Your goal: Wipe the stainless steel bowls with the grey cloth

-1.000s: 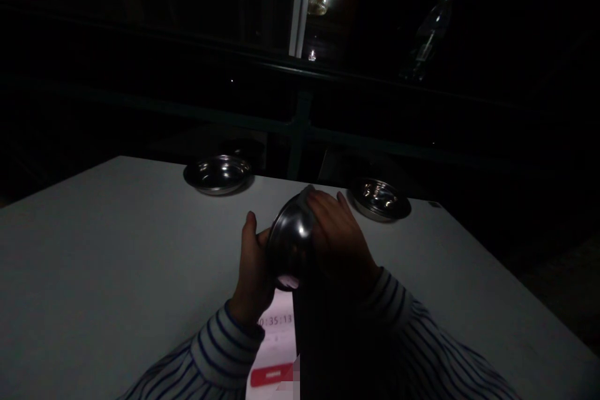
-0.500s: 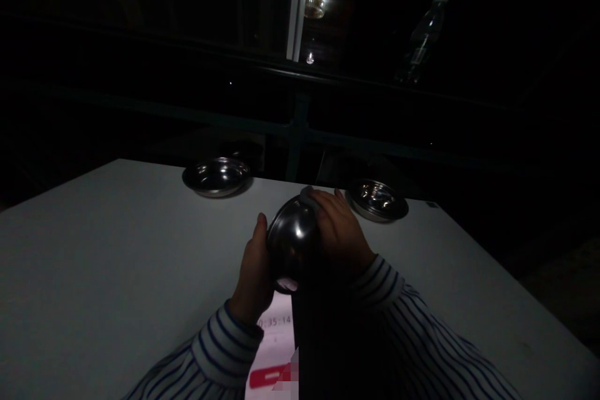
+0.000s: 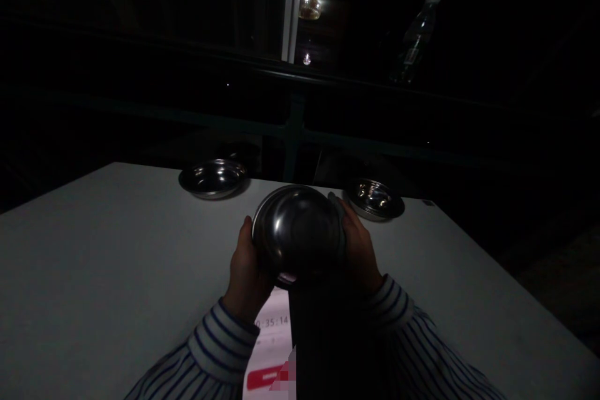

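A shiny steel bowl (image 3: 297, 234) is held above the white table (image 3: 103, 250), its rounded underside turned toward me. My left hand (image 3: 246, 275) grips its left edge, fingers curled behind it. My right hand (image 3: 359, 250) holds the right edge, with a small grey cloth (image 3: 338, 207) pinched against the rim. Both sleeves are striped. The room is very dark.
Two more steel bowls rest at the table's far edge, one at the left (image 3: 213, 178), one at the right (image 3: 374, 198). A lit phone screen (image 3: 272, 350) showing a timer lies below my hands beside a dark upright object (image 3: 328, 337). A bottle (image 3: 415, 37) stands on a dark shelf behind.
The bowl has turned from edge-on to showing its full round underside. My right hand slid from over the bowl to its right edge, and my left hand shifted lower on the left rim.
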A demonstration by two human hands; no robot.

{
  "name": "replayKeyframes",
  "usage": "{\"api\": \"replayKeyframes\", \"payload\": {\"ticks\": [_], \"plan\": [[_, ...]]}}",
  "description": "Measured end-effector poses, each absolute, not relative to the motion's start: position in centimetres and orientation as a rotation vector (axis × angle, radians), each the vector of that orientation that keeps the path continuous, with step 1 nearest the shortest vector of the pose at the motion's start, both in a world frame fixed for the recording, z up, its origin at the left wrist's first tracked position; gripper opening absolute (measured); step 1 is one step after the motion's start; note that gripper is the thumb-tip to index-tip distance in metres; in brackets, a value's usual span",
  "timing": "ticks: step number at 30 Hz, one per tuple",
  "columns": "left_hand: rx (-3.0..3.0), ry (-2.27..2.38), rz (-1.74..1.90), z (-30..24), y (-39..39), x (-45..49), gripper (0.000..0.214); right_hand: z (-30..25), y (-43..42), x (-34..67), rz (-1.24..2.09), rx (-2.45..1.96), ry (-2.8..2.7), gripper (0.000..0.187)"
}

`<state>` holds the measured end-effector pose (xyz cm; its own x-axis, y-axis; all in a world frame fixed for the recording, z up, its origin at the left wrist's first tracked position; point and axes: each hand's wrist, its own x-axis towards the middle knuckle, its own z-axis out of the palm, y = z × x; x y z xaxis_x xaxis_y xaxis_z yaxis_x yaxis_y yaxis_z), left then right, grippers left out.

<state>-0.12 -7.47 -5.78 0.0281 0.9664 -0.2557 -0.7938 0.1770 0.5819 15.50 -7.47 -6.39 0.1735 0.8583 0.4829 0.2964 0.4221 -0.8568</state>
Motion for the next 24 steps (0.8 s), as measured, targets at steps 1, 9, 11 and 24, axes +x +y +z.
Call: {"api": "replayKeyframes", "payload": {"ticks": [1, 9, 11, 24], "plan": [[0.310, 0.661, 1.384, -5.8, -7.4, -0.1, 0.031, -6.5, -7.8, 15.5, 0.511, -1.110, -1.420, 0.042], [0.323, 0.603, 1.378, -6.2, -7.3, -0.1, 0.032, -10.4, -8.7, 15.8, -0.308, -1.077, -1.809, 0.053], [0.339, 0.598, 1.384, -5.9, -7.5, -0.1, 0.031, -10.9, -8.8, 15.5, -0.599, -1.047, -1.875, 0.057], [0.198, 0.634, 1.260, -5.5, -7.7, -0.1, 0.035, -10.4, -10.4, 12.2, -0.858, -0.925, -2.272, 0.039]]}}
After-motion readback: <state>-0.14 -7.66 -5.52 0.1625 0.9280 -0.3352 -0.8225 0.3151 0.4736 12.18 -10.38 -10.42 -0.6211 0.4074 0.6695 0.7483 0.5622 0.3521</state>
